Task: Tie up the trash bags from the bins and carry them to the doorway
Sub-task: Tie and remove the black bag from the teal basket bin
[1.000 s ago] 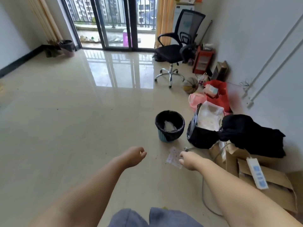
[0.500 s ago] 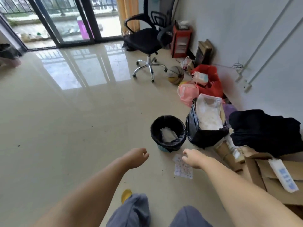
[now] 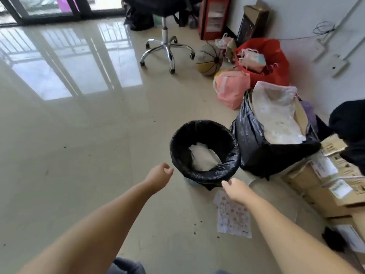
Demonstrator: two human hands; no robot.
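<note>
Reaching w/ both hands, empty & loosely curled, left hand (image 3: 159,175) just left of bin (image 3: 204,153), right hand (image 3: 236,188) at near rim, prob to gather liner (image 3: 215,173) for tying.

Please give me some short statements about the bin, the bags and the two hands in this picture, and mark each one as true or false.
1. The bin is lined with a black bag. True.
2. The left hand grips the bag's rim. False: it holds nothing and is beside the bin.
3. A basketball lies near the chair base. True.
4. The bin is empty. False: white trash lies inside.
5. The right hand is over a printed paper. True.
</note>
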